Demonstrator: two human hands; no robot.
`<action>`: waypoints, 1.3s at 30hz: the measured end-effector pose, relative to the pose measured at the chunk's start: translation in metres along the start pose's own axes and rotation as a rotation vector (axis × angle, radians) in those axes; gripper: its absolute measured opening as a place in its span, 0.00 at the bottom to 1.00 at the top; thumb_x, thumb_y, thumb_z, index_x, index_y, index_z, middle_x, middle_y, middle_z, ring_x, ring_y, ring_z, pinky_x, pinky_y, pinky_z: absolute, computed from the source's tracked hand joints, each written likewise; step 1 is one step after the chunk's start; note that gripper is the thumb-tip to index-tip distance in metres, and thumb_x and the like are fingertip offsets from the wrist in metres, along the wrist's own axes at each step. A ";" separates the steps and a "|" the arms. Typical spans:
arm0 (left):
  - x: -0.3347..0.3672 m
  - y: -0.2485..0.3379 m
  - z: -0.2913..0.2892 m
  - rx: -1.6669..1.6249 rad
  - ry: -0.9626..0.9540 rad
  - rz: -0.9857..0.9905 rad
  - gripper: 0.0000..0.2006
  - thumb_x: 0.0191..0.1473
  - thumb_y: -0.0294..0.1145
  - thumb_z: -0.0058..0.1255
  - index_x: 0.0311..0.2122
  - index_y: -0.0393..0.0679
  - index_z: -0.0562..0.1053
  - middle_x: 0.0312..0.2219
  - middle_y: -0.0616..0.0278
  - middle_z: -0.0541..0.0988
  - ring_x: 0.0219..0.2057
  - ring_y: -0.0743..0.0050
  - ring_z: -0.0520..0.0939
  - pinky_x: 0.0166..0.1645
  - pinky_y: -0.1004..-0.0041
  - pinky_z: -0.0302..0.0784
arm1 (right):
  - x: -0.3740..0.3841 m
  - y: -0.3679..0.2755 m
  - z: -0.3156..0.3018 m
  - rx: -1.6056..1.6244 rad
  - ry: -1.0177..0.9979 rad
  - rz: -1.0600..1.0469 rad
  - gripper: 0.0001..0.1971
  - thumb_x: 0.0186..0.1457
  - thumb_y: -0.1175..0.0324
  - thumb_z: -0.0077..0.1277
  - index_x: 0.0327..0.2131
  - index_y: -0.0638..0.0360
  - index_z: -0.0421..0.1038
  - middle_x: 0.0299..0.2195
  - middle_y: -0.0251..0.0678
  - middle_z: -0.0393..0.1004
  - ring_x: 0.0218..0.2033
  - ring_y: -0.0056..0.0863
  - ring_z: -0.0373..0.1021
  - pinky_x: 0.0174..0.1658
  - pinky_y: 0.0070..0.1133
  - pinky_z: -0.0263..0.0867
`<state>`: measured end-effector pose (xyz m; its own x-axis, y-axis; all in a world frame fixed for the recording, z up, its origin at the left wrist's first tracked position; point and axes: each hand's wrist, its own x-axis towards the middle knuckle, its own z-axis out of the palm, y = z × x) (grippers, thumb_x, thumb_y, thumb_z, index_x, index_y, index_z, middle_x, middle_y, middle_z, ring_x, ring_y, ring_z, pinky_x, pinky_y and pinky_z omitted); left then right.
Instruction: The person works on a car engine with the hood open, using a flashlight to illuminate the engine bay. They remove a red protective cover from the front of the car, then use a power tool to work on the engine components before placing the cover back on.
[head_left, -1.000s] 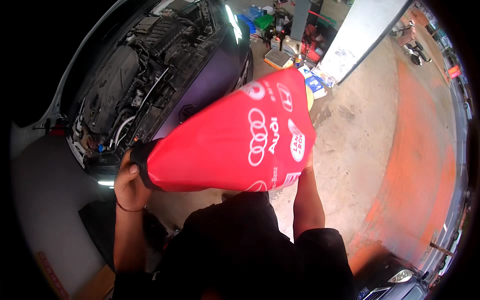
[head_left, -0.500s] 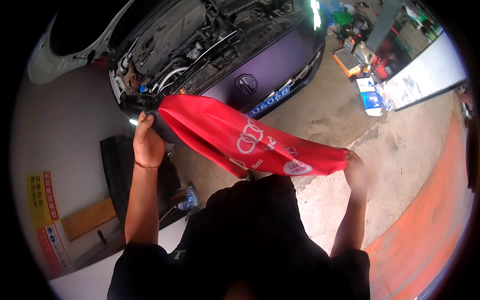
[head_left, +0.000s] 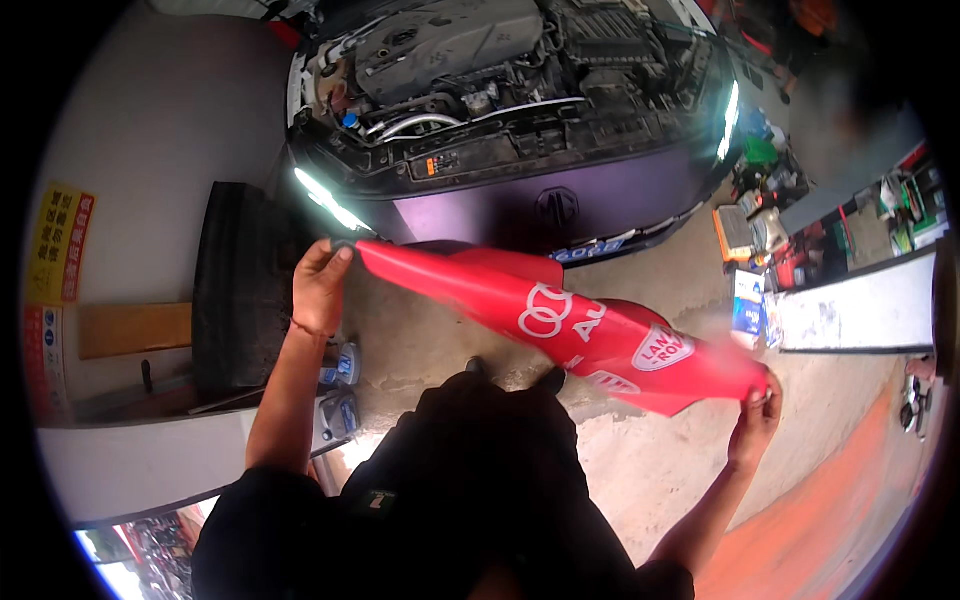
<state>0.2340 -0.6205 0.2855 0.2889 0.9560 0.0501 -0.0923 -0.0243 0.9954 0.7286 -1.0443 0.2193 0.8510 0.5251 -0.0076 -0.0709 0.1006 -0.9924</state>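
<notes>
A red fender cover [head_left: 470, 296] with white printed emblems stretches slantwise between my two hands. My left hand [head_left: 321, 288] pinches its upper left corner, near the car's lit headlight. Lower and farther out, my right hand [head_left: 756, 425] grips the opposite end. The sheet hangs in folds in front of the dark purple car [head_left: 480, 205], apart from the floor. Above the car's nose, the engine bay [head_left: 450, 70] lies exposed, with a blue cap and several hoses at its left.
A black panel [head_left: 235, 300] leans by the left wall, near bottles [head_left: 345, 365] on the floor. On the right stand a white bench [head_left: 860, 310], an orange-framed air filter [head_left: 735, 232] and assorted containers. Orange paint [head_left: 820, 500] covers part of the floor.
The view has swung so the car faces me more squarely. The cover is drawn out wider, its right end lower and farther right. Both hands keep hold of it.
</notes>
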 end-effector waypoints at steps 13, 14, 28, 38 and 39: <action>0.081 0.028 -0.059 0.166 0.399 0.077 0.12 0.60 0.32 0.54 0.45 0.37 0.77 0.34 0.71 0.80 0.33 0.90 0.74 0.37 0.86 0.67 | 0.235 -0.101 0.222 -0.957 -0.299 -0.082 0.13 0.59 0.65 0.57 0.42 0.65 0.75 0.39 0.38 0.76 0.39 0.27 0.71 0.45 0.24 0.67; 0.115 0.019 -0.059 0.128 0.415 0.103 0.11 0.59 0.32 0.56 0.45 0.38 0.78 0.33 0.73 0.79 0.31 0.91 0.73 0.35 0.87 0.66 | 0.269 -0.102 0.249 -1.284 -0.325 -0.518 0.15 0.58 0.60 0.57 0.41 0.63 0.76 0.34 0.41 0.74 0.35 0.32 0.71 0.41 0.27 0.66; 0.250 -0.088 -0.145 0.139 0.044 -0.020 0.10 0.50 0.19 0.46 0.38 0.36 0.76 0.37 0.60 0.81 0.41 0.74 0.79 0.49 0.74 0.73 | 0.414 0.015 0.381 -1.317 -0.539 -0.916 0.12 0.59 0.72 0.52 0.46 0.54 0.76 0.42 0.39 0.77 0.42 0.38 0.74 0.45 0.30 0.69; 0.172 -0.217 -0.091 1.302 -0.784 -0.049 0.09 0.47 0.25 0.48 0.35 0.39 0.76 0.48 0.49 0.72 0.50 0.51 0.74 0.54 0.61 0.71 | 0.271 0.273 0.305 -0.467 0.419 0.823 0.26 0.62 0.67 0.46 0.63 0.53 0.56 0.57 0.42 0.68 0.44 0.41 0.75 0.41 0.31 0.72; 0.188 -0.202 -0.076 1.400 -0.780 0.012 0.09 0.47 0.26 0.48 0.35 0.39 0.76 0.47 0.50 0.73 0.49 0.51 0.75 0.53 0.60 0.72 | 0.245 0.297 0.270 -0.253 0.262 0.905 0.26 0.63 0.63 0.47 0.62 0.52 0.56 0.57 0.42 0.68 0.45 0.41 0.75 0.41 0.31 0.72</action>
<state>0.2346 -0.4136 0.0880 0.7281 0.5884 -0.3516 0.6798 -0.6858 0.2600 0.7757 -0.6572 -0.0440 0.6204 0.1067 -0.7770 -0.6673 -0.4488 -0.5944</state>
